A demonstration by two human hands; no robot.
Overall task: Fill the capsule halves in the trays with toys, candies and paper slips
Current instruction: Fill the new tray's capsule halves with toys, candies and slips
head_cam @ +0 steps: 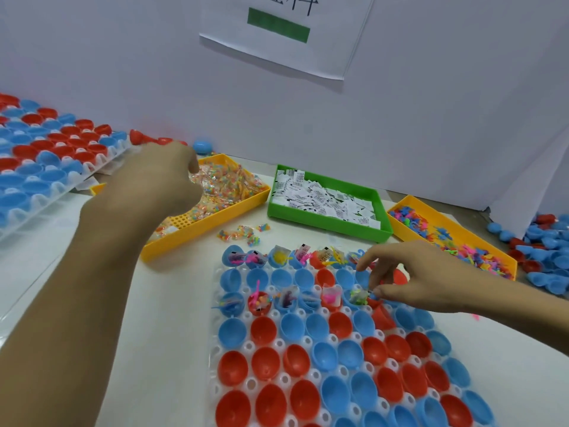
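The clear plastic tray of red and blue capsule halves lay on the white desk, nearest the person. The right hand pinched a small item over a third-row half, apparently loading it. The left hand, fingers curled, dug into the yellow candy bin, presumably for the next piece.

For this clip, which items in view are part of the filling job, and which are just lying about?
In use: capsule tray; candy bin; slip bin; toy bin; left hand; right hand.
Lying about: wall notice; stray candies; closed blue capsule.
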